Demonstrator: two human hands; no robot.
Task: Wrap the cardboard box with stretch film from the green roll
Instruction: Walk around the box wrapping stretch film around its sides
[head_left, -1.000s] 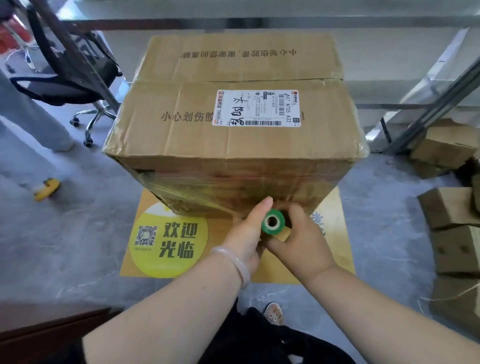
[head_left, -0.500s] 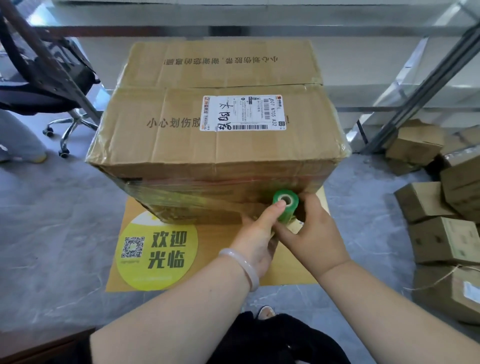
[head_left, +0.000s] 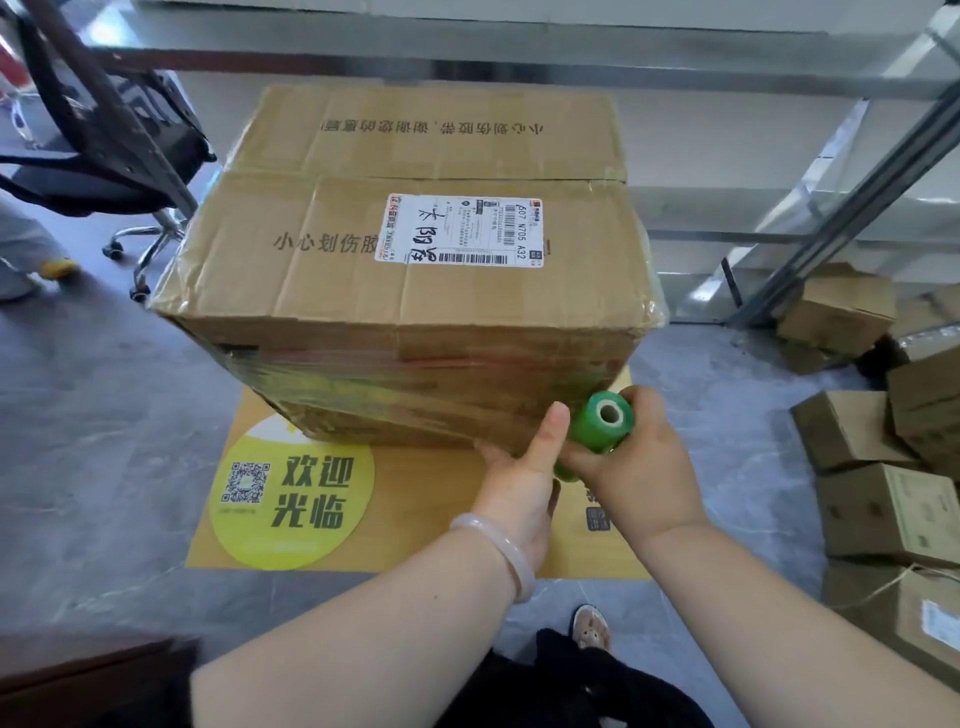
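A large cardboard box (head_left: 415, 291) with a white shipping label stands on a yellow floor mat (head_left: 415, 519). Shiny stretch film (head_left: 395, 384) lies in a band across its near side face. The green roll (head_left: 602, 423) is at the box's near right corner, core end facing me. My right hand (head_left: 631, 467) grips the roll from the right and below. My left hand (head_left: 522, 475), with a pale bangle on the wrist, presses against the box's lower front, thumb up and touching the roll's left side.
Several small cardboard boxes (head_left: 883, 467) are piled on the grey floor at the right. A black office chair (head_left: 104, 171) stands at the back left. Metal shelf posts (head_left: 831, 218) rise behind the box on the right. A dark wooden edge (head_left: 78, 686) sits bottom left.
Both hands and the green roll have travelled right along the box's front face to its right corner, laying film behind them. My view has shifted slightly.
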